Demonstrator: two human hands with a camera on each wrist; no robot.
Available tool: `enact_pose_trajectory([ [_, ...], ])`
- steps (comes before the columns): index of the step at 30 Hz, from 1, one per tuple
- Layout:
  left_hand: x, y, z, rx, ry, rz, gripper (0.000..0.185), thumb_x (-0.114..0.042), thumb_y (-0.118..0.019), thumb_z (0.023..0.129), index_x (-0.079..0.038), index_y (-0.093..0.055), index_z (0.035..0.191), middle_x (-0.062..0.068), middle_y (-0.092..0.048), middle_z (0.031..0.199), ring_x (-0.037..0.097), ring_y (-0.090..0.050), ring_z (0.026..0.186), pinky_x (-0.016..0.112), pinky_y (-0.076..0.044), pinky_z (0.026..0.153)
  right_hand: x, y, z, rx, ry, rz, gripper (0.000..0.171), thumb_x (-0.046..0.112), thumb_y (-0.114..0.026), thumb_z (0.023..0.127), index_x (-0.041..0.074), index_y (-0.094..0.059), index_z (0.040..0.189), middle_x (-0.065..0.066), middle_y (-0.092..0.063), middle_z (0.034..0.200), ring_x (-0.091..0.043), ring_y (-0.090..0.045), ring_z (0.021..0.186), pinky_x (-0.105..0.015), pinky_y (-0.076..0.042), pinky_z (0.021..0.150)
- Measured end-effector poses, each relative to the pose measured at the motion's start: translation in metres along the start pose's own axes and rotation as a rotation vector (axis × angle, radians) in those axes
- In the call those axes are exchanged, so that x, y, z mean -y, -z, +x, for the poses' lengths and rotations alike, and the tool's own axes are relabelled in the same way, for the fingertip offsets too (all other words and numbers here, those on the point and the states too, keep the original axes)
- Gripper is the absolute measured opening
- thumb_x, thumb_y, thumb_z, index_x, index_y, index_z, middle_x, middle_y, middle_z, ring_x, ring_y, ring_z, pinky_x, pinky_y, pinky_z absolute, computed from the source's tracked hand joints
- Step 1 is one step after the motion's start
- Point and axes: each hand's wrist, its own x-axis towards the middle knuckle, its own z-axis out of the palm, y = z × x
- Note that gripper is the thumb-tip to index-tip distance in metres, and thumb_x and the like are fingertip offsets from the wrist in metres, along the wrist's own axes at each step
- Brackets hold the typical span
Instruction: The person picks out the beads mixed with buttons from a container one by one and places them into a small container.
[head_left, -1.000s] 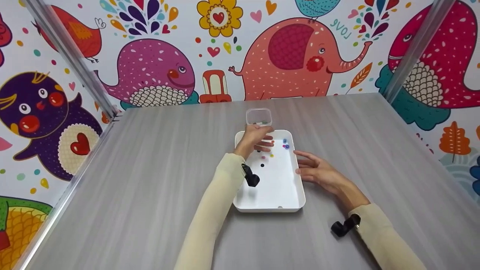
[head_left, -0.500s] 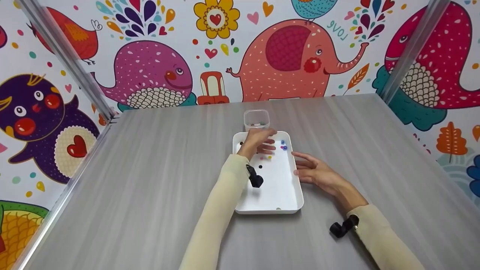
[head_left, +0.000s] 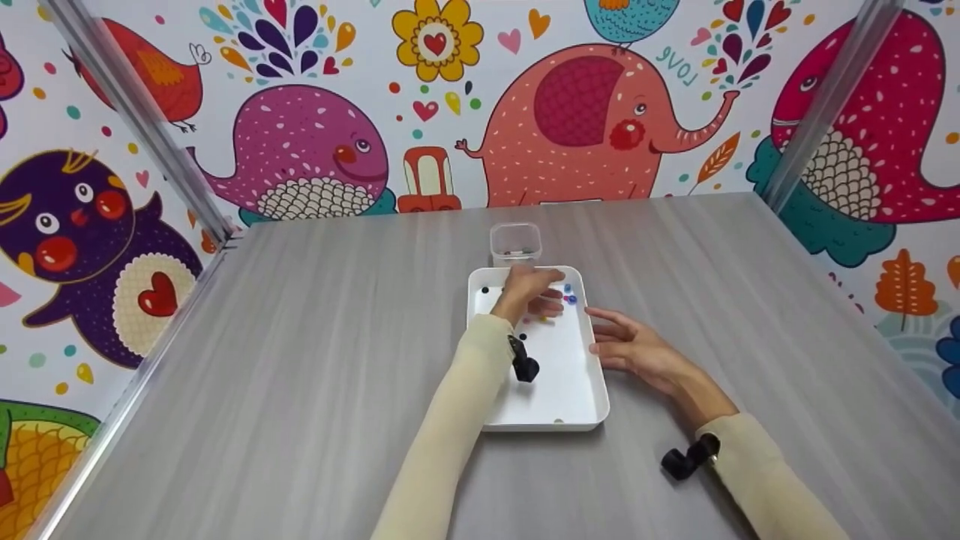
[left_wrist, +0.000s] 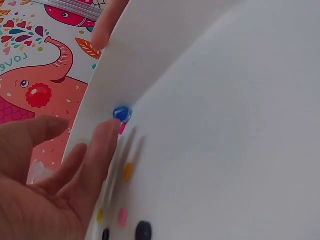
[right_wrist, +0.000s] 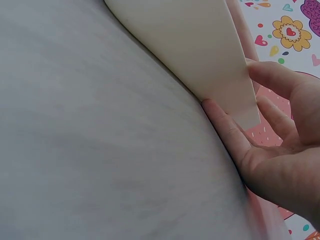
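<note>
Left hand (head_left: 529,289) over far end of white tray (head_left: 577,390), fingers (left_wrist: 102,150) relaxed and straight, tips just beside blue bead (left_wrist: 121,114); nothing pinched. Right hand (head_left: 634,349) spread, fingers (right_wrist: 227,132) pressed against tray's right wall. More beads (left_wrist: 128,171) scattered nearby. Clear cup (head_left: 515,244) on bench (head_left: 300,337) just beyond tray.

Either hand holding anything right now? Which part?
Left hand grips nothing; its fingers reach at beads. Right hand only rests against the white tray, on its right wall.

Cream long sleeves (head_left: 450,420) on both arms; small black camera (head_left: 523,367) strapped at each wrist.
</note>
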Motion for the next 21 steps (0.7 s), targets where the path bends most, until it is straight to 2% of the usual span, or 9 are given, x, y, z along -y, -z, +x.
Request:
enact_pose_trajectory([
  [12,0.0029,-0.0082,-0.0031,-0.053,-0.001,0.060,0.032,-0.018,-0.067,0.091,0.004,-0.067,0.115,0.025,-0.076,0.093,0.018,-0.063,0.046,0.025,-0.056,0.039,0.0006,-0.0025,0.0000,-0.025,-0.014,-0.006,0.081,0.004,-0.071,0.091,0.010,-0.027,0.158,-0.028,-0.031,0.157,-0.023,-0.056,0.125,-0.033,-0.059,0.099],
  [21,0.0048,-0.0082,-0.0012,-0.075,0.015,0.093,0.031,-0.015,-0.068,0.090,0.008,-0.067,0.110,0.024,-0.076,0.087,0.017,-0.061,0.044,0.025,-0.053,0.036,-0.0007,-0.0015,0.0001,-0.020,-0.014,-0.009,0.080,0.003,-0.070,0.091,0.010,-0.027,0.158,-0.029,-0.031,0.157,-0.023,-0.055,0.126,-0.032,-0.059,0.099],
])
